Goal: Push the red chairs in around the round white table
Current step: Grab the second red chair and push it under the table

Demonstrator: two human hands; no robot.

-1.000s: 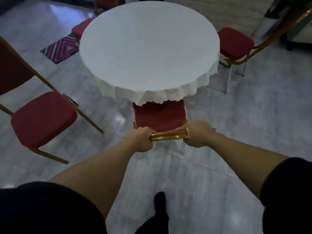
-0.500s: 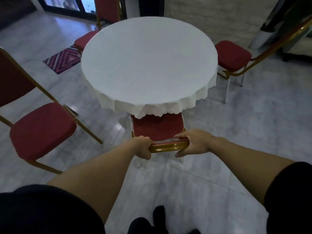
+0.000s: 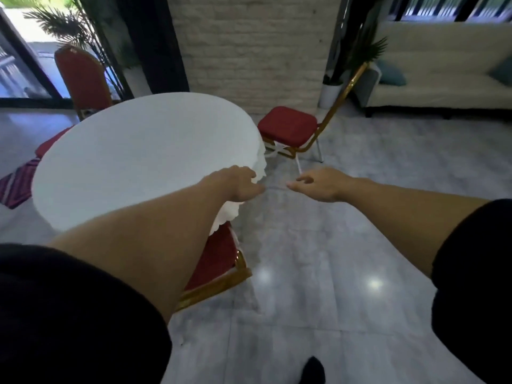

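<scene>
Having let go of the nearest red chair point(image 3: 219, 261), both hands point(image 3: 241, 184) point(image 3: 321, 184) released, reaching rightward.

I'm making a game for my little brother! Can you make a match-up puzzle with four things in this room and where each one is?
Things:
1. round table
2. striped rug
3. sofa
4. nearest red chair

Places:
A. far right, against the back wall
B. tucked under the near edge of the table
C. on the floor at the left edge of the picture
D. in the middle left, covered with a white cloth

Pairs: 1-D, 2-C, 3-A, 4-B
</scene>
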